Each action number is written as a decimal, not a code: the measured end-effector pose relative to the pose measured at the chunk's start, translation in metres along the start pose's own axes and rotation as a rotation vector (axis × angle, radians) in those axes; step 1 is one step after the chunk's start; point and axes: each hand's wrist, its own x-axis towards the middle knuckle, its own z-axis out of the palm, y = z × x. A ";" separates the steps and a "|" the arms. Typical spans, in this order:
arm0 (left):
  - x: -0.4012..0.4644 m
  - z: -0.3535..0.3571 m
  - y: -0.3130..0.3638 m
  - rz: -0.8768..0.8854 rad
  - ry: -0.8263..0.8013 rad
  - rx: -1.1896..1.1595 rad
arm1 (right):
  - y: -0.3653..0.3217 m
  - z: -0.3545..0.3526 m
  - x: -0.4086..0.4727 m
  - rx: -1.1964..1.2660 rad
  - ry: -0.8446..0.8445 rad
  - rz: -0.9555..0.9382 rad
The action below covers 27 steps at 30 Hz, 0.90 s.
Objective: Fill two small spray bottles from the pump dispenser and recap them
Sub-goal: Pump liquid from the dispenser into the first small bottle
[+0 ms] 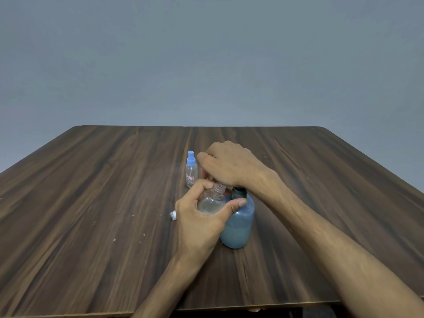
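My left hand [202, 216] grips a small clear spray bottle [212, 200] with its threaded neck bare and open, tilted toward the pump dispenser [238, 226]. The dispenser is a blue-grey bottle with a dark collar, partly full, standing at mid-table. My right hand [229, 164] lies over the dispenser's top with fingers curled down around the pump head, which is hidden beneath it. A second small clear spray bottle [191, 172] with a blue spray cap stands upright just behind, left of my right hand.
A small white and blue cap piece [173, 215] lies on the dark wooden table [91, 203] just left of my left hand. A plain grey wall rises behind the table's far edge.
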 end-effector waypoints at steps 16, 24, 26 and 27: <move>0.001 0.000 0.001 -0.005 0.000 0.000 | -0.002 -0.004 -0.001 0.011 -0.013 -0.002; 0.000 -0.001 0.000 -0.004 -0.003 0.005 | -0.002 -0.003 -0.003 0.043 -0.037 0.036; 0.000 0.000 0.000 0.000 -0.002 0.003 | -0.002 -0.002 -0.003 0.020 -0.018 0.025; 0.000 0.000 0.000 0.000 -0.003 0.002 | -0.002 -0.003 -0.003 0.011 -0.010 0.022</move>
